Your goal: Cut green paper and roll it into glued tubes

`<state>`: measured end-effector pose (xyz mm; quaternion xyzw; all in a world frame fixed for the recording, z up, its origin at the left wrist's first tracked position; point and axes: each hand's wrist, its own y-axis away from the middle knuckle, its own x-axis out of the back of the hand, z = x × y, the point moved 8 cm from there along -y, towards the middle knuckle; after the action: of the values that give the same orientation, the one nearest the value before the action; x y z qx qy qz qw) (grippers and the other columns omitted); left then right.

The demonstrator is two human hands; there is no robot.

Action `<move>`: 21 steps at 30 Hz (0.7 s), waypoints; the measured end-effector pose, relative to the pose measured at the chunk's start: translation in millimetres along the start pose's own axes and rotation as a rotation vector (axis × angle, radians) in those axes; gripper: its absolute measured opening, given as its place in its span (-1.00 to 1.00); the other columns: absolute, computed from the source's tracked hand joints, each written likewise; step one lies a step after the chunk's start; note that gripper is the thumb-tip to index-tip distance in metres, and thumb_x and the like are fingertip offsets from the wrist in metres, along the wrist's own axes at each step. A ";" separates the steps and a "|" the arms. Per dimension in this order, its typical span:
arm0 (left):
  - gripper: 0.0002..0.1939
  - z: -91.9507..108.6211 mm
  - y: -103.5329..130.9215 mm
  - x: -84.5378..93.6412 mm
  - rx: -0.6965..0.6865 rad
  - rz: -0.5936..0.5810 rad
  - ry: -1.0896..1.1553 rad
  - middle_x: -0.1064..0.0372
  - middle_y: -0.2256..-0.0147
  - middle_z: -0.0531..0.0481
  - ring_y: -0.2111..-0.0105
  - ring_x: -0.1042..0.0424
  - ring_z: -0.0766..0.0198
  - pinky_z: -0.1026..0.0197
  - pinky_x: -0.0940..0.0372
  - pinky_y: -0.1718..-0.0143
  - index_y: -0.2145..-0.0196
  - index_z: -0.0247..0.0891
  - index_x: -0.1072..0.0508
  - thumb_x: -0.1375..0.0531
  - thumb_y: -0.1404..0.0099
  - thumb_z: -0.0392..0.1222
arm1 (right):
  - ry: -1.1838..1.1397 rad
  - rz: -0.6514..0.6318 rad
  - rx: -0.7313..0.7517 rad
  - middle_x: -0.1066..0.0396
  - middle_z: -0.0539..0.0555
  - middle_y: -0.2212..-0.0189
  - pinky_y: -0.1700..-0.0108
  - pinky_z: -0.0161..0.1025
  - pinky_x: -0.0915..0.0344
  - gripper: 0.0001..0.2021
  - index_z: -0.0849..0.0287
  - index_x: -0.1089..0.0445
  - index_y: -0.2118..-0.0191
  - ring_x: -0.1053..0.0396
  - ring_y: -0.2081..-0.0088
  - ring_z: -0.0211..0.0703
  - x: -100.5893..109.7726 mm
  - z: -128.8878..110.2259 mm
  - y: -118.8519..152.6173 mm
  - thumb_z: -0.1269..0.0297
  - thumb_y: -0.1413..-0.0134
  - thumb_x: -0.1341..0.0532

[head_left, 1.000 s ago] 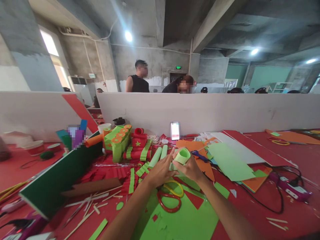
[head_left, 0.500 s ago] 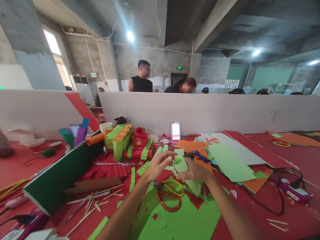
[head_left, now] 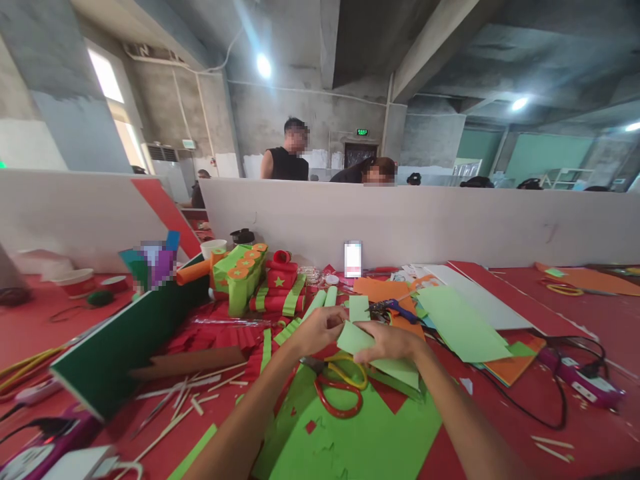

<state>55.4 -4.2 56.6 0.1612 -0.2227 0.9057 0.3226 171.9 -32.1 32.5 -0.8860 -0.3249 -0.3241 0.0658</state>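
A light green sheet of paper (head_left: 356, 338) bends between my hands above the table. My right hand (head_left: 387, 343) grips it, thumb on the near face and fingers along the upper edge. My left hand (head_left: 320, 331) is closed in a pinch at the sheet's left corner; its fingertips are partly hidden. Just below lie scissors (head_left: 340, 399) with one red and one yellow handle loop, resting on a large bright green sheet (head_left: 345, 440). Behind my hands are rolled light green paper tubes (head_left: 330, 297) and a small light green piece (head_left: 359, 307).
Green and orange paper models (head_left: 240, 280) and red rolls (head_left: 277, 303) stand at left, near a dark green board (head_left: 130, 347). Blue-handled scissors (head_left: 400, 310), light green sheets (head_left: 463, 323) and a power strip (head_left: 583, 380) lie right. A phone (head_left: 353, 259) leans against the white partition (head_left: 425, 223).
The light green paper, curled into a tube before, is now opened flatter. My left hand has moved from open fingers beside it to a pinch at its edge.
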 end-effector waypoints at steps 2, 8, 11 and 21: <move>-0.86 -4.2 -1.1 11.1 0.005 0.095 -0.014 -0.27 0.57 0.11 0.59 -0.18 0.40 0.34 -0.05 0.55 0.40 -0.30 -0.39 -0.12 -0.24 -0.19 | -0.032 0.059 0.006 -0.50 0.10 0.12 0.08 -0.15 -0.36 -0.43 0.05 -0.32 -0.14 -0.46 0.16 -0.02 11.4 3.7 3.0 0.02 0.00 -0.34; -0.86 -26.2 -2.8 36.2 0.099 0.299 0.178 -0.39 0.58 0.06 0.56 -0.39 0.32 0.34 -0.19 0.53 0.42 -0.28 -0.38 -0.18 -0.16 -0.14 | -0.188 0.376 0.106 -0.37 0.14 -0.08 -0.10 -0.04 -0.28 -0.54 0.05 -0.38 -0.07 -0.28 -0.13 0.07 61.5 20.0 21.7 -0.04 -0.11 -0.25; -0.86 -33.6 -1.9 45.3 0.136 0.387 0.256 -0.38 0.62 0.08 0.60 -0.38 0.33 0.34 -0.22 0.54 0.43 -0.28 -0.37 -0.20 -0.10 -0.15 | -0.434 0.481 0.160 -0.37 0.13 -0.08 0.04 -0.07 -0.38 -0.56 0.02 -0.40 -0.04 -0.35 -0.05 0.05 77.5 30.1 31.2 -0.11 -0.17 -0.15; -0.78 -32.2 -2.3 42.2 0.146 0.365 0.291 -0.40 0.61 0.07 0.59 -0.41 0.32 0.32 -0.25 0.54 0.44 -0.27 -0.36 -0.26 -0.10 -0.07 | -0.688 0.523 0.201 -0.52 0.08 0.09 0.13 -0.09 -0.47 -0.54 0.02 -0.47 0.02 -0.46 0.10 0.00 78.9 47.9 29.3 0.32 0.15 -0.38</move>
<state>21.0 35.3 48.3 0.0088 -0.1334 0.9764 0.1698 261.1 2.8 46.5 -0.9839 -0.1227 0.0503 0.1196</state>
